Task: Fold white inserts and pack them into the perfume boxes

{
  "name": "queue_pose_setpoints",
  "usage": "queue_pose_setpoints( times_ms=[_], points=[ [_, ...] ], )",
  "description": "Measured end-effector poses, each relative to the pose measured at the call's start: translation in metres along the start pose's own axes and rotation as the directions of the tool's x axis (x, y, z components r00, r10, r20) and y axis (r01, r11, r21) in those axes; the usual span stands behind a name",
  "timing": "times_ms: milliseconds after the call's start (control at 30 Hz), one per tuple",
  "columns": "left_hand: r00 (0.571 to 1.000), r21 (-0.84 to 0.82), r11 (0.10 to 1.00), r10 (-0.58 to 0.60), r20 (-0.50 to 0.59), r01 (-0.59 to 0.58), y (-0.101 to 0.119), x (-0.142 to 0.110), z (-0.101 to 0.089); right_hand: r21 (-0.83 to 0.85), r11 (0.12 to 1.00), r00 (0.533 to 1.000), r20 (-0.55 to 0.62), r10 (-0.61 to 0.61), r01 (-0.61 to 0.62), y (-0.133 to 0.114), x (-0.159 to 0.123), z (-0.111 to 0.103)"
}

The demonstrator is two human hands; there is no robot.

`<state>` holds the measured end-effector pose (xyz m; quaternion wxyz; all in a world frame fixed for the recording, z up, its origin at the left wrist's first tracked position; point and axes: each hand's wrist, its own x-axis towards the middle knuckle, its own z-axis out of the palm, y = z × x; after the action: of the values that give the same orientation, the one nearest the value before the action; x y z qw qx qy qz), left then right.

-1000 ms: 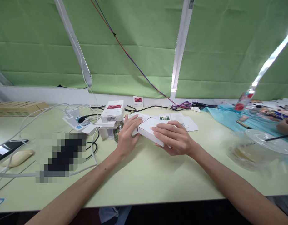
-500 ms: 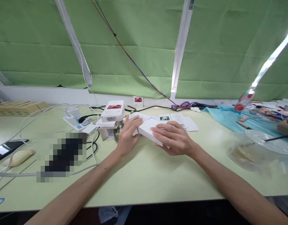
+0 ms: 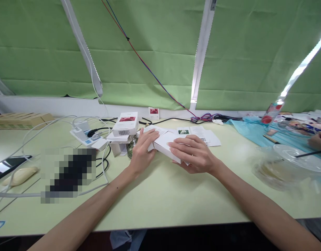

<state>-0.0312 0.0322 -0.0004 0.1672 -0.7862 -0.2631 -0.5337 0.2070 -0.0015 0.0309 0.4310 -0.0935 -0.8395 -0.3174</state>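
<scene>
A white cardboard box (image 3: pixel 164 143) lies tilted between my hands, just above or on the table. My right hand (image 3: pixel 195 153) is closed around its right end, fingers over the top and thumb side underneath. My left hand (image 3: pixel 143 150) is closed over the left end, its fingers lying along a white printed panel (image 3: pixel 160 131); whether this panel belongs to the box I cannot tell. Behind the box, a white carton or sheet with a white flower picture (image 3: pixel 184 132) lies among white papers (image 3: pixel 214 138). A glass object (image 3: pixel 131 148) stands left of my left hand, partly hidden.
At left, a white box with a red picture (image 3: pixel 126 123) rests on another open white box (image 3: pixel 120 148). Power strips (image 3: pixel 83 136) and cables lie beyond a blurred dark patch (image 3: pixel 73 172). On the right are a lidded plastic bowl (image 3: pixel 280 167), blue sheeting (image 3: pixel 250 130) and another person's hand (image 3: pixel 318 142).
</scene>
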Motion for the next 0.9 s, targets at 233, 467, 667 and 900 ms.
queue_pose_setpoints(
  times_ms=[233,467,667,900],
  points=[
    [1.000,-0.002,1.000,-0.007,0.004,0.007,0.0013,0.0002,-0.0007,-0.010,1.000,1.000,-0.012,-0.007,0.007,-0.0001,0.0009,-0.0002],
    [1.000,0.007,1.000,-0.001,0.002,0.001,0.0008,0.0004,-0.0004,-0.006,1.000,1.000,0.004,-0.007,0.007,0.0002,0.0002,-0.0004],
    [1.000,0.020,1.000,0.016,0.015,-0.016,0.0015,-0.0003,-0.0001,-0.022,1.000,1.000,-0.008,-0.005,0.005,-0.0008,0.0023,-0.0009],
    [1.000,0.029,0.999,0.017,0.020,-0.018,0.0014,-0.0007,0.0002,-0.016,1.000,1.000,-0.006,0.003,-0.003,-0.0002,-0.0001,0.0018]
  ],
)
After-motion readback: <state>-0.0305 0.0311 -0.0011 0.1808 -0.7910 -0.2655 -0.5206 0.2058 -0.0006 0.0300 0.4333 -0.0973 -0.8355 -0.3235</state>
